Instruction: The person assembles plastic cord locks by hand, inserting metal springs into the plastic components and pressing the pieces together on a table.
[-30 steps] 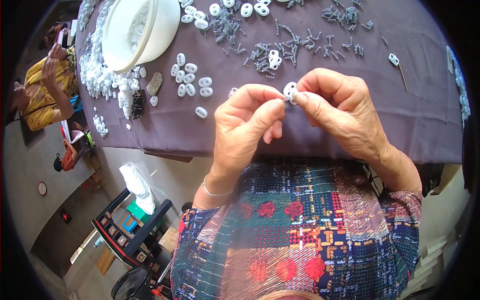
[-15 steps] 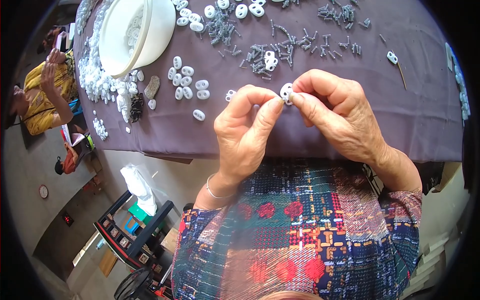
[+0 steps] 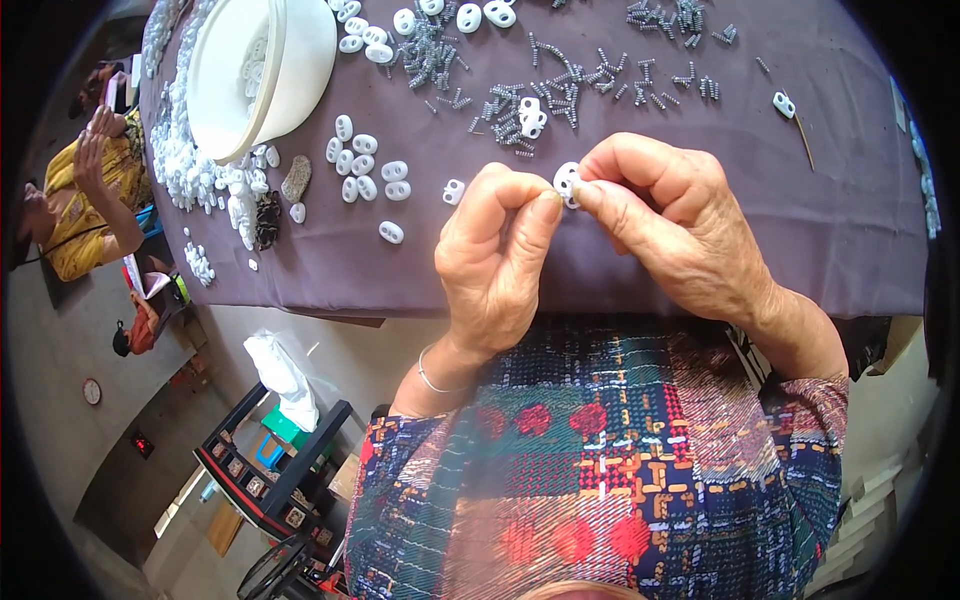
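Observation:
In front of me, near the table's front edge, my right hand (image 3: 675,220) pinches a white two-hole cord lock (image 3: 566,178) between thumb and forefinger. My left hand (image 3: 492,265) is closed too, its thumb and forefinger tips pressed together against the cord lock's left edge; whatever lies between them is hidden. A loose white cord lock (image 3: 453,191) lies just left of my left fingers. Beyond my hands, a few white pieces (image 3: 532,118) rest on a scatter of small metal coil springs (image 3: 500,103).
At the left stand several white oval cord locks (image 3: 365,145), a stone-like lump (image 3: 296,180), and a white tub (image 3: 310,80) beside heaped small white parts (image 3: 180,150). More springs (image 3: 430,60) lie farther back. At right is a white piece (image 3: 784,104) with a thin stick (image 3: 805,142). A person in yellow (image 3: 85,190) sits beyond the left edge.
The view has shifted slightly, so the table things appear a little farther left and up. Both hands keep their pinches around the cord lock, with barely any movement.

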Demonstrator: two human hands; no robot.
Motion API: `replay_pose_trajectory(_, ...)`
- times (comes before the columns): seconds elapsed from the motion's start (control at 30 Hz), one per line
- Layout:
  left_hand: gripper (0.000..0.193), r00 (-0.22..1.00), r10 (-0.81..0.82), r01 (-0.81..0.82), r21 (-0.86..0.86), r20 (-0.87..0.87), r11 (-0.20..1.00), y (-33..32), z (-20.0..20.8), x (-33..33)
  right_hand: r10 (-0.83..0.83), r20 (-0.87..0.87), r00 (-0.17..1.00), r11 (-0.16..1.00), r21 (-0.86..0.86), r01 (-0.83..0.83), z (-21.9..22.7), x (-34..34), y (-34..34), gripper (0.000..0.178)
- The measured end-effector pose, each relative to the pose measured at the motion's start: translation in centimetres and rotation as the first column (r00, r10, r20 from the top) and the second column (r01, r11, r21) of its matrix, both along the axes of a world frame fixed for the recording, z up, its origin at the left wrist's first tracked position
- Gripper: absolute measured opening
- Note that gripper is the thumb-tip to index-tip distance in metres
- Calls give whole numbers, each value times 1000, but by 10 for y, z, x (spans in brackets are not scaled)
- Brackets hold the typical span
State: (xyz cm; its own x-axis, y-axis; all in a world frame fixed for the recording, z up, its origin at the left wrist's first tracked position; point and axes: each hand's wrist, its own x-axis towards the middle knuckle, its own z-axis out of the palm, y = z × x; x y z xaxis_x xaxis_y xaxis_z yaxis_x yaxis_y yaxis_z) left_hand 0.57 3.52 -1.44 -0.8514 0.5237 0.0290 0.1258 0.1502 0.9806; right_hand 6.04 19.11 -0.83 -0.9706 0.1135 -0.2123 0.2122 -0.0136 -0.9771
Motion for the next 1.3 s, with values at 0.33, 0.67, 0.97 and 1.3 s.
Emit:
replay_pose_trajectory(0.33, 6, 999, -22, 21, 13, 29, 1000, -3, 1, 0, 47, -3, 999, 999, -13, -47, 3, -1, 1, 12)
replay_pose_trajectory(0.67, 3, 999, -3, 3, 17, -40, 1000, -2, -6, 0, 55, -111, 992, 989, 139, -39, 0, -1, 2, 8)
replay_pose_trajectory(0.97, 4, 990, -46, 47, 2, -136, 999, -3, -9, -4, 83, -150, 985, 982, 181, -55, -5, -3, 1, 8)
replay_pose_trajectory(1.3, 5, 1000, 18, -17, 29, -23, 999, -1, -7, 1, 36, 33, 999, 999, -22, -35, 1, -3, 0, 10)
